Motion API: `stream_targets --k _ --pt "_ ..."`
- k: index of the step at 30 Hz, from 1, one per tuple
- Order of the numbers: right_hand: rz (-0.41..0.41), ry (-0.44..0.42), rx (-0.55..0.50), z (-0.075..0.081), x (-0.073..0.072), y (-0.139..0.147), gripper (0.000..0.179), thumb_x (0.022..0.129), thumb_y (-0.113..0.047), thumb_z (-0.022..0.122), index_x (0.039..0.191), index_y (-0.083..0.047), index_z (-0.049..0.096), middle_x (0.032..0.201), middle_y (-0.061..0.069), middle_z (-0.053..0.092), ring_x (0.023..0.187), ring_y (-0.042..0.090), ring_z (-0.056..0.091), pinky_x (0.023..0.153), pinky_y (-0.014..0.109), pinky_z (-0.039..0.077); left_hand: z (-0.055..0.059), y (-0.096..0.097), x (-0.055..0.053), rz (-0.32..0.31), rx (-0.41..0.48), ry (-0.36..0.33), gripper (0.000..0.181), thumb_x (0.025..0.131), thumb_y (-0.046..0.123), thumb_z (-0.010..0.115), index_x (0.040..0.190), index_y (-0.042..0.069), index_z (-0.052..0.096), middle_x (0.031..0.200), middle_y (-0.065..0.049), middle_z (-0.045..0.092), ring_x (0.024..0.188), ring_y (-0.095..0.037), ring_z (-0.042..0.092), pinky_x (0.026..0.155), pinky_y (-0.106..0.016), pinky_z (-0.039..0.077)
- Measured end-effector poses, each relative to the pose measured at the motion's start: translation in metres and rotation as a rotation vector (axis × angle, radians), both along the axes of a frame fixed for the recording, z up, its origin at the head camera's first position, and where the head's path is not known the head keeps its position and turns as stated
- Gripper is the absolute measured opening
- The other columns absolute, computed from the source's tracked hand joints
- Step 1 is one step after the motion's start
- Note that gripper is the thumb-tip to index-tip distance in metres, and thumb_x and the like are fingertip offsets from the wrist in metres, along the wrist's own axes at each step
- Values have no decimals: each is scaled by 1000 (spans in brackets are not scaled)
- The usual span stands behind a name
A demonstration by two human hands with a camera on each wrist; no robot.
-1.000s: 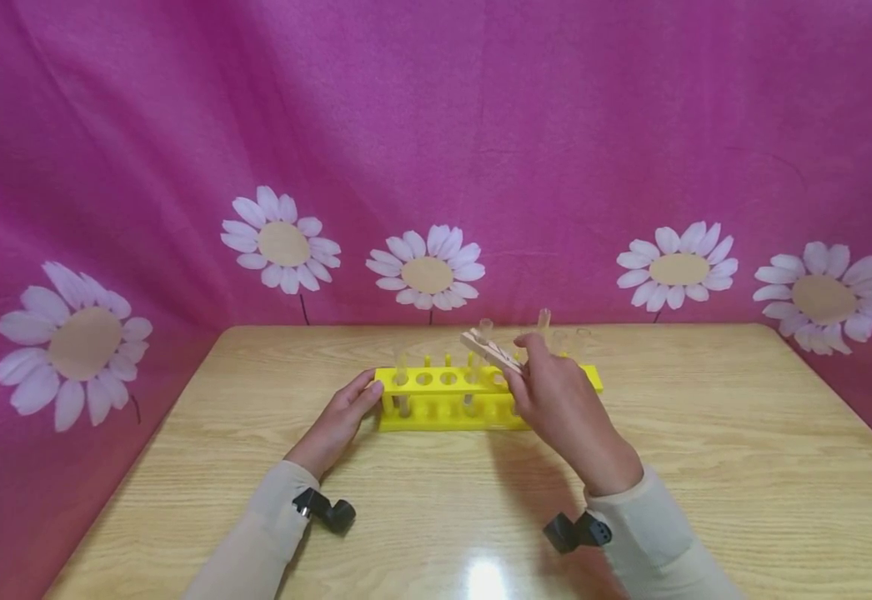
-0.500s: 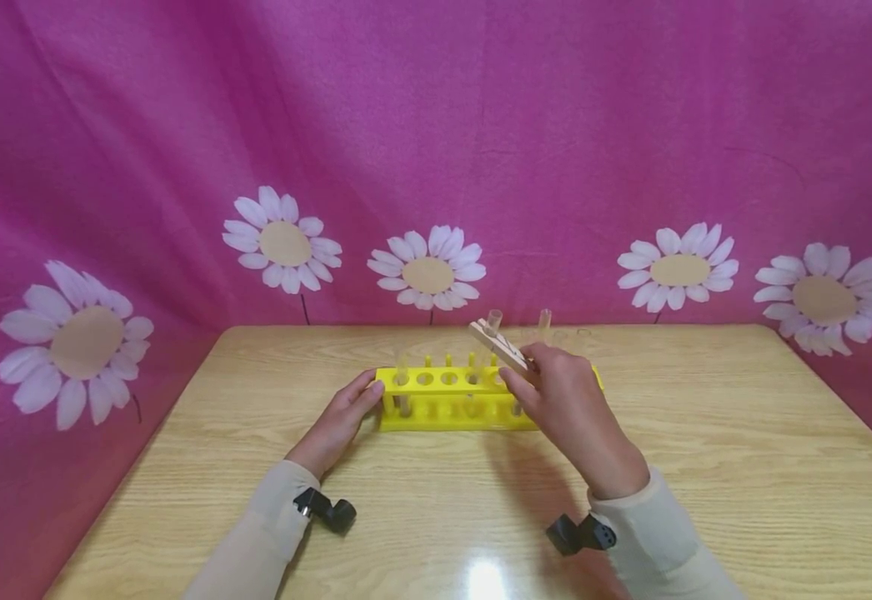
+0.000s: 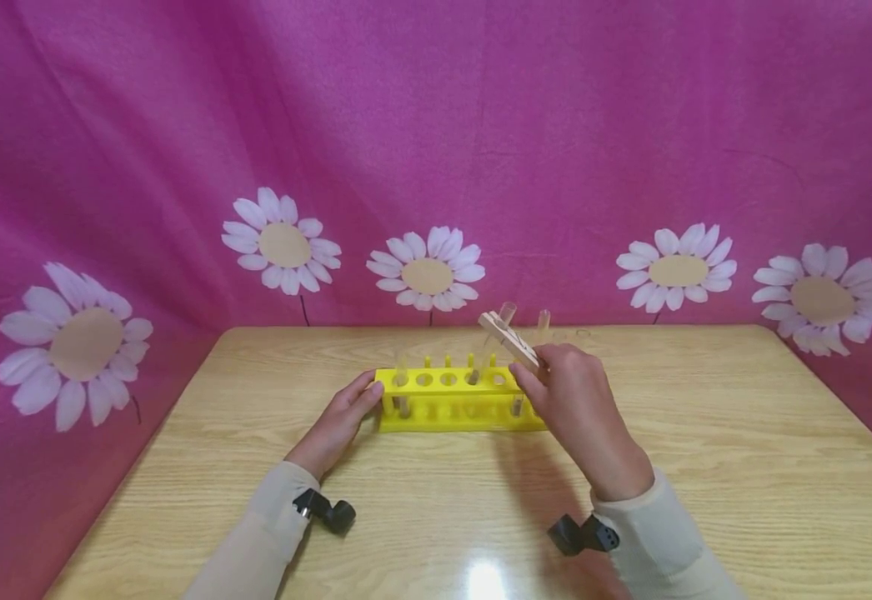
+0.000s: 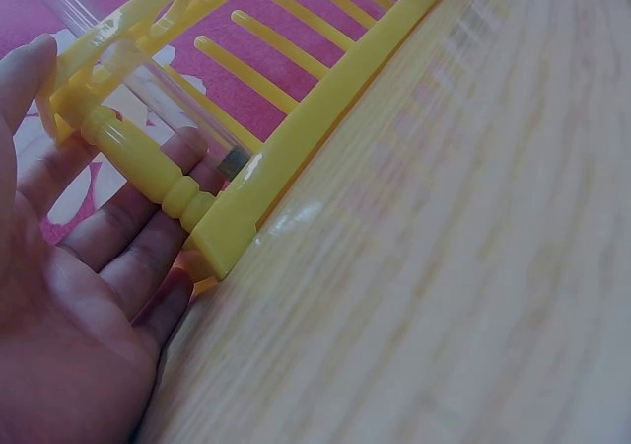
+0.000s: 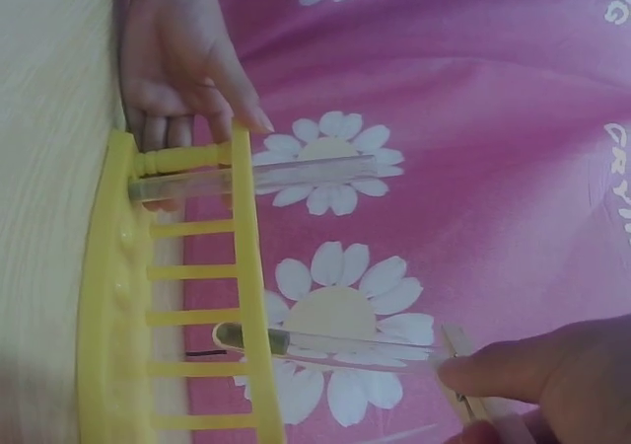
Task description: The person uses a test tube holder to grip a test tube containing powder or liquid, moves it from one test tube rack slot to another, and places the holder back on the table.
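Note:
My left hand grips the left end of a yellow test tube rack, its thumb at the top rail and its fingers behind the end post in the left wrist view. A wooden clothespin is pinched in my right hand. Its tip clamps a clear test tube near the mouth. That tube leans, its rounded bottom with dark contents still in a hole of the top rail, well above the base. Another tube stands in the leftmost hole. My right hand partly hides the rack's right end.
Farther right, another test tube rises behind my right hand. Short yellow pegs line the rack's back. The rack stands on a wood-grain table, with a pink flowered cloth behind it.
My right hand has moved right and slightly up with the clothespin, drawing the clamped test tube higher out of the rack. My left hand and the rack have stayed put.

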State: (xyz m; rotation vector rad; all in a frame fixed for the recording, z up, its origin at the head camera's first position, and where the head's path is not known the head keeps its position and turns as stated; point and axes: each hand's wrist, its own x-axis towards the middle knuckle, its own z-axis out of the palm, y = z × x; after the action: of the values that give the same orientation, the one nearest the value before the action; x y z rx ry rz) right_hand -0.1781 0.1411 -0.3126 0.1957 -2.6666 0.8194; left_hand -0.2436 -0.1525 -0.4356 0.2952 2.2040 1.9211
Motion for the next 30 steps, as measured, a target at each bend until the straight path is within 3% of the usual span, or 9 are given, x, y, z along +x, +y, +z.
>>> stream_targets --k 5,21,30 --pt "-11 15 0 3 2 3 21 87 -17 74 92 3 72 75 11 55 60 21 49 44 24 44 -1 -1 -1 1 -7 -6 60 97 52 49 145 18 42 148 -5 40 140 -24 29 116 -51 17" --pt "68 87 76 12 8 13 16 85 -21 76 87 -7 67 66 2 55 52 16 47 45 29 42 -2 0 -2 9 -4 4 58 97 51 48 145 18 42 148 -6 41 140 -25 30 115 -51 19" --pt "75 84 69 20 12 19 20 86 -22 75 96 -6 68 71 4 58 56 18 47 43 27 40 -4 -1 -3 -4 -1 6 55 99 49 47 144 18 43 149 -7 40 140 -25 29 116 -52 18"
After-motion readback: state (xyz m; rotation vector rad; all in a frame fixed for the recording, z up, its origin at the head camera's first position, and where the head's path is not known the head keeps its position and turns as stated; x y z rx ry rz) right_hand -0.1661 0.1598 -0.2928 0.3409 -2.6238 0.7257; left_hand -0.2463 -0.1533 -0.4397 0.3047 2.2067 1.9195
